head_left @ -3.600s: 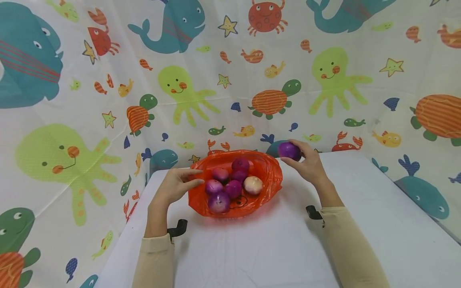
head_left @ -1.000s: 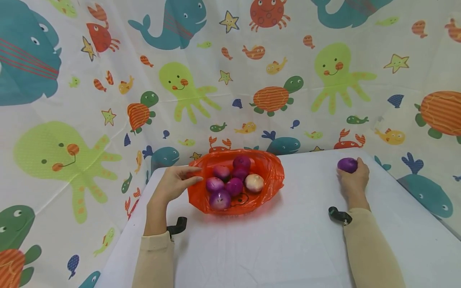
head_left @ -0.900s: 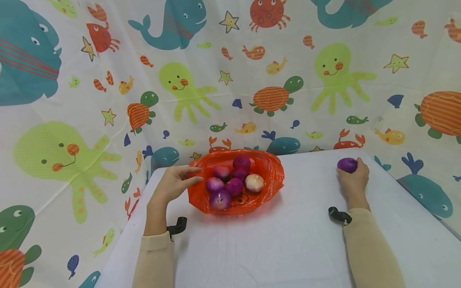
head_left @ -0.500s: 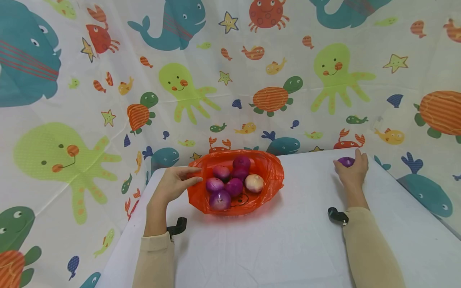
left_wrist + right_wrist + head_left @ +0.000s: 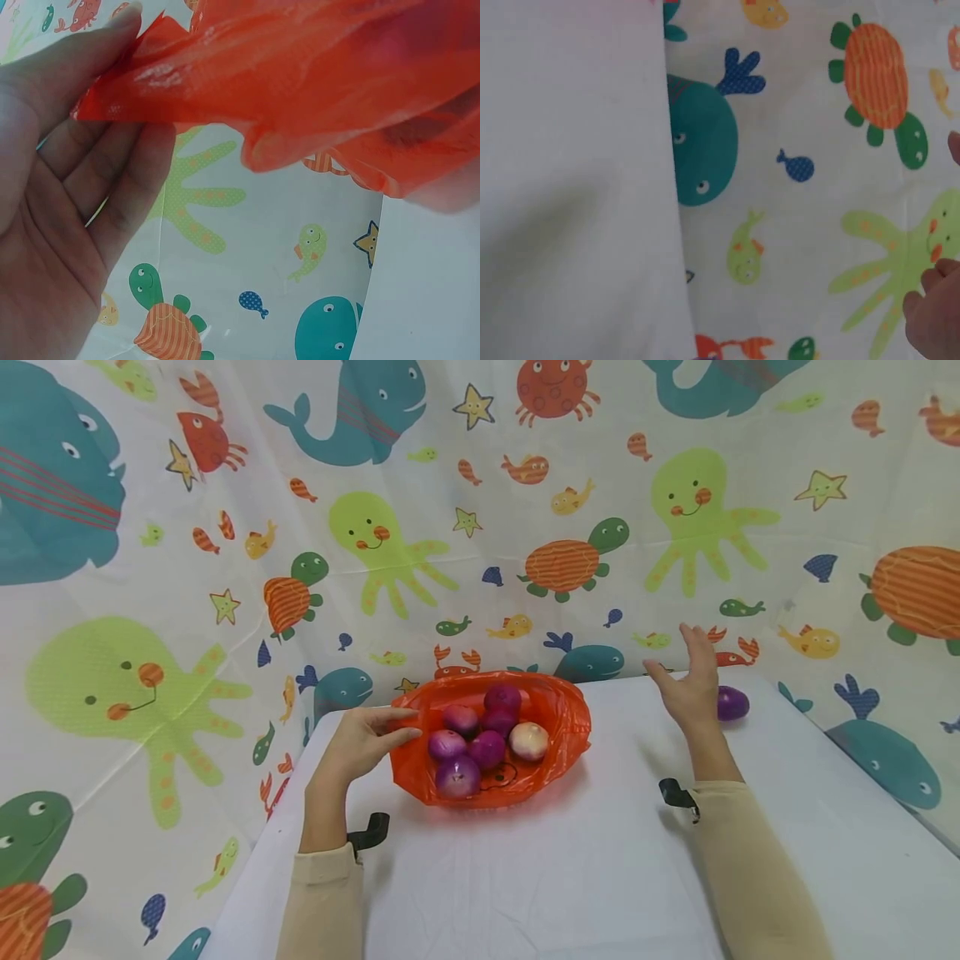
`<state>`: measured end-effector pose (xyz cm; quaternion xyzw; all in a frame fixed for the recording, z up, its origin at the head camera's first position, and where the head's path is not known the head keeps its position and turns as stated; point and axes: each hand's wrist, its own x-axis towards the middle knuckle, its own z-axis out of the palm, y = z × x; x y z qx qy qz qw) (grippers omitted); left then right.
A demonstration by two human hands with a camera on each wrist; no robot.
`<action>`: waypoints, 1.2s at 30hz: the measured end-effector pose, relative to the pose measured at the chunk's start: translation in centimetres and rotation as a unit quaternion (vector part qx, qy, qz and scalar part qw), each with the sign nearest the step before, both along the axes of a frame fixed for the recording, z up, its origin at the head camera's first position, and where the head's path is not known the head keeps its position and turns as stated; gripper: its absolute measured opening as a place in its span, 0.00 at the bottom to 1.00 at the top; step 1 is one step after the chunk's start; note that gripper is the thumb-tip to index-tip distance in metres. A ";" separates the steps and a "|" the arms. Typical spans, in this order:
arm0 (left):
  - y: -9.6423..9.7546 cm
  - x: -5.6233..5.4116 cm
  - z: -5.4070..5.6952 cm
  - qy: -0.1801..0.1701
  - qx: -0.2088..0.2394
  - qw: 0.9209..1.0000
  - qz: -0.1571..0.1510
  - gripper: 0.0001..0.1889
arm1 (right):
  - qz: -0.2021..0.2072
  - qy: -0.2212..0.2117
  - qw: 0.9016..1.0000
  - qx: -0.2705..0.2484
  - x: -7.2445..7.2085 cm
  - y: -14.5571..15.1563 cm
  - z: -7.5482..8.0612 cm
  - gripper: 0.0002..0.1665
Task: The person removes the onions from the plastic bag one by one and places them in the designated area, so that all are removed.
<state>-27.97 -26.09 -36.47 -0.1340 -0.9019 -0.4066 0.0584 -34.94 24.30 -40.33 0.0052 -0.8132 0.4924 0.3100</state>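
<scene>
My left hand [image 5: 360, 745] pinches the left rim of a red plastic bag [image 5: 555, 777]. In the left wrist view, the bag's edge [image 5: 172, 82] lies between the thumb and fingers of that hand [image 5: 67, 172]. Inside the wide-mouthed bag sit several red onions [image 5: 457, 777] and one pale cream onion [image 5: 528, 741]. At the far right of the table lies a single purple-red onion [image 5: 732, 703], partly hidden by my right hand [image 5: 693, 689]. That hand is raised with thumb and fingers spread, holding nothing. Part of it [image 5: 936, 315] shows at the right edge of its wrist view.
A white-covered table [image 5: 525, 877] carries the bag and the lone onion. Behind and on both sides hangs a white curtain [image 5: 480, 585] printed with sea animals. Black wrist camera mounts [image 5: 369, 832] sit at the cuffs of both beige sleeves [image 5: 322, 902].
My right hand carried a purple-red onion from beside the bag to the table's far right, let it go, and drew back up and left. My left hand stayed at the bag.
</scene>
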 end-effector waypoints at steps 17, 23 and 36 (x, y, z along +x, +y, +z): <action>0.1 0.1 0.3 0.006 0.004 1.000 -0.006 0.21 | 0.120 0.120 0.981 0.099 1.7 -7.6 2.4 0.46; 0.0 0.1 0.1 0.005 0.006 1.000 -0.008 0.21 | 0.145 0.128 0.975 0.109 2.4 -9.1 2.7 0.45; 0.0 -0.1 -0.1 0.006 0.008 1.000 -0.011 0.21 | 0.232 0.133 0.954 0.133 3.4 -13.0 1.8 0.43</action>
